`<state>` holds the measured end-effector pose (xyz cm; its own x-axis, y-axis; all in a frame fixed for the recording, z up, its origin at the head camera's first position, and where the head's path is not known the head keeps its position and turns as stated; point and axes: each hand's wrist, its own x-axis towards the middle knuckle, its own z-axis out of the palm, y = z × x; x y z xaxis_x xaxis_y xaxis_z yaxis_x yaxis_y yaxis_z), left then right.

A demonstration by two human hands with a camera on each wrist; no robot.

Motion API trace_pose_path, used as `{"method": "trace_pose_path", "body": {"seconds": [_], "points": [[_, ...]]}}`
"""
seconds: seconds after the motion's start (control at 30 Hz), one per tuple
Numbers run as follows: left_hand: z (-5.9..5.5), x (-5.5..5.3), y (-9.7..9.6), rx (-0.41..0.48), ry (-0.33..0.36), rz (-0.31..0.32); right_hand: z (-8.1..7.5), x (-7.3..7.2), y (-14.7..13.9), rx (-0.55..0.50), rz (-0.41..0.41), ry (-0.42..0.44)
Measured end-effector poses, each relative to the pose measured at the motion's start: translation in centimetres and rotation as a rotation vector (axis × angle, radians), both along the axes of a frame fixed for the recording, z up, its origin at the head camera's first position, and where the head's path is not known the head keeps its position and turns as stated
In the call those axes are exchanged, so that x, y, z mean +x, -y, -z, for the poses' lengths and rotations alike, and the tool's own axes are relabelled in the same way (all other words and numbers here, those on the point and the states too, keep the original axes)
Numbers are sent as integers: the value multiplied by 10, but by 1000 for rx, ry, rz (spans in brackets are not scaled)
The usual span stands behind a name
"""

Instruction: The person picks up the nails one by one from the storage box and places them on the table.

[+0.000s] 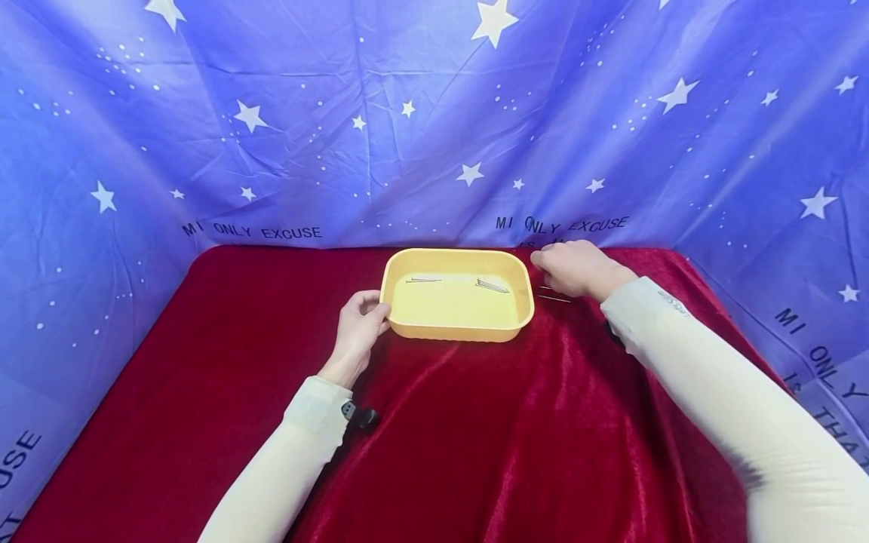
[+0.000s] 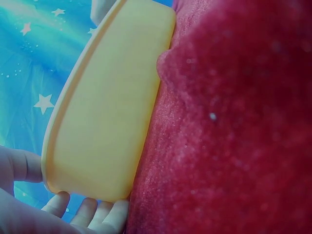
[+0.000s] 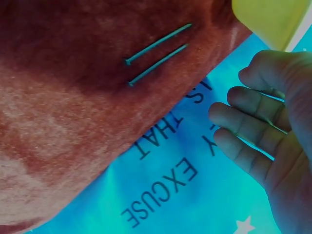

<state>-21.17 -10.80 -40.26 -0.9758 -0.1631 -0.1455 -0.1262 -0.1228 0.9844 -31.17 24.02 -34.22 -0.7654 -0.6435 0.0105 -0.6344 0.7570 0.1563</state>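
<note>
A yellow rectangular tray [image 1: 458,332] stands on the red cloth. My left hand [image 1: 360,324] holds its left end; in the left wrist view the fingertips [image 2: 87,209] lie against the outer wall. Inside the tray are nails in two groups, a few nails [image 1: 423,280] at the left and a small bunch [image 1: 492,286] at the right. Just right of the tray, my right hand [image 1: 577,268] hovers with loosely bent fingers and nothing in them. Below it, two nails [image 3: 158,45] lie side by side on the cloth, apart from the hand.
Red velvet cloth [image 1: 434,437] covers the table, with folds in front of the tray. A blue curtain [image 1: 305,136] with white stars and lettering hangs close behind the table's back edge and along both sides.
</note>
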Motion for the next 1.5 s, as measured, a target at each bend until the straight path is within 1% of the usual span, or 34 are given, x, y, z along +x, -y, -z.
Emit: {"method": "trace_pose_path", "body": {"seconds": [0.2,0.53,0.83,1.03,1.5], "points": [[0,0,0,8,-4,-3,-7,-2,12,3,-10,-4],[2,-1,1,-10,3,-1,-21,-6,37,14,-53,-43],[2,-2,1,-5,4,3,-33,-6,59,52,-54,-5],[2,-1,1,-9,4,3,-37,-6,73,54,-83,-14],[1,-1,0,-38,8,-7,-40,-8,100,84,-90,17]]}}
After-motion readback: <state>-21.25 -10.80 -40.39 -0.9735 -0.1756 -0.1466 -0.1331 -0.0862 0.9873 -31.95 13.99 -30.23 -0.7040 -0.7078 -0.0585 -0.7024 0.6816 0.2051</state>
